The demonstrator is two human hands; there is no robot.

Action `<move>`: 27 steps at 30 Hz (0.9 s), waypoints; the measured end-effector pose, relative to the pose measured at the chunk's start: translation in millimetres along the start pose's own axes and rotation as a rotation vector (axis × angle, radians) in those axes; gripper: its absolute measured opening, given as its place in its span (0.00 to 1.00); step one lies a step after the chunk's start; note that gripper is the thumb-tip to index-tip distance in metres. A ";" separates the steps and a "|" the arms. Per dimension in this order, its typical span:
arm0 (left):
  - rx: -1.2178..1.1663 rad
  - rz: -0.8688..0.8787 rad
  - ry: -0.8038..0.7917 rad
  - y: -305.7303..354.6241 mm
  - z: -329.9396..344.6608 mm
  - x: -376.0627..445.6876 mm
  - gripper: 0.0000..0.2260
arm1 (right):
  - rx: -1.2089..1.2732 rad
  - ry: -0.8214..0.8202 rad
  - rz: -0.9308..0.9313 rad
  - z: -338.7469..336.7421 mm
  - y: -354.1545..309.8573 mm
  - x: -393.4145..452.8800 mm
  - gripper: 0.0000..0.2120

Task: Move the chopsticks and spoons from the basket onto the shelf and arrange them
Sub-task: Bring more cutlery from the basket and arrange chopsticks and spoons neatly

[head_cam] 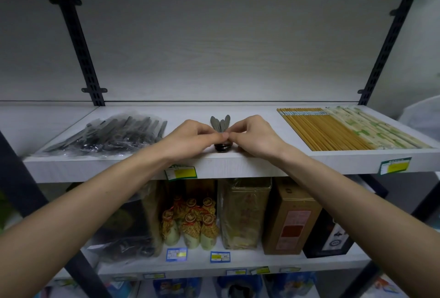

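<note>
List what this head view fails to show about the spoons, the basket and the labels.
- Spoons: middles hidden by both hands' fingers; only handle tips and dark bowls show.
- Basket: not in frame.
- Left hand, right hand: grip point covered by fingertips.
- Price labels: print too small.
- Wrapped cutlery bundle: blurred by plastic.

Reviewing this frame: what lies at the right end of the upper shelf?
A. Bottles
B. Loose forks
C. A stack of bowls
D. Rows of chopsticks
D: rows of chopsticks, some bare wood and some in paper sleeves, lie flat at the right end of the upper shelf, apart from both hands, which meet over a small bundle of spoons.
</note>
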State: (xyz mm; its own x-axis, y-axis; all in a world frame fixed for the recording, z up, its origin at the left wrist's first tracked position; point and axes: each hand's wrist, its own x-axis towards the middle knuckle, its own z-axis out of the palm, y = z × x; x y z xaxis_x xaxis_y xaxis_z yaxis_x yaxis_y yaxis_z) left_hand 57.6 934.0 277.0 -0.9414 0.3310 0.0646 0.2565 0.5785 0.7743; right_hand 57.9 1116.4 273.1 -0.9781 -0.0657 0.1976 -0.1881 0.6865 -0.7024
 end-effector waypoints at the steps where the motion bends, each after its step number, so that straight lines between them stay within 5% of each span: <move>1: -0.013 -0.014 0.012 -0.4 -0.2 1.1 0.15 | 0.012 -0.002 0.008 -0.9 0.1 -0.1 0.08; 14: 0.063 0.008 0.035 -4.4 -0.8 7.3 0.05 | 0.065 -0.085 0.060 -7.3 -1.6 -2.0 0.04; 22: 0.119 0.018 0.058 -6.6 -2.7 9.6 0.07 | 0.085 -0.020 0.069 -4.7 -1.2 -4.8 0.06; 27: 0.051 0.001 0.007 -5.1 -11.0 2.8 0.10 | 0.131 -0.119 0.101 -18.4 -2.5 -13.0 0.06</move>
State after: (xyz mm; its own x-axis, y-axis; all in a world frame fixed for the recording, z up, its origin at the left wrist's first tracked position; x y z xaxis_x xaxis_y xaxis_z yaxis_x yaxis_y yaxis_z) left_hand 51.3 923.8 280.2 -0.9426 0.3265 0.0704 0.2685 0.6154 0.7410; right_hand 72.6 1128.9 284.8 -0.9948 -0.0919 0.0448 -0.0909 0.5947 -0.7988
